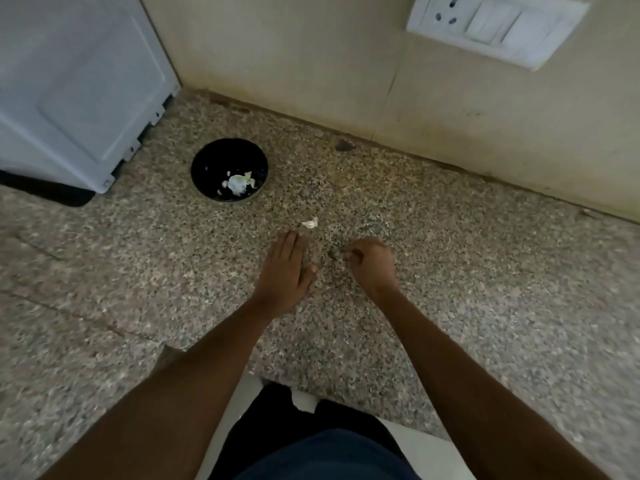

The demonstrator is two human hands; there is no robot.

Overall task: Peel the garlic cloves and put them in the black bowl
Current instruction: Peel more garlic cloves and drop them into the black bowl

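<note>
The black bowl stands on the speckled granite counter, left of centre, with pale garlic pieces lying in it. A small white scrap of garlic or peel lies on the counter just beyond my hands. My left hand rests flat on the counter with straight fingers pointing towards that scrap. My right hand is beside it with its fingers curled inward; whether anything sits between them I cannot tell.
A white appliance with a black base fills the back left corner, close to the bowl. A beige wall carries a white socket and switch plate. The counter's front edge runs near my body.
</note>
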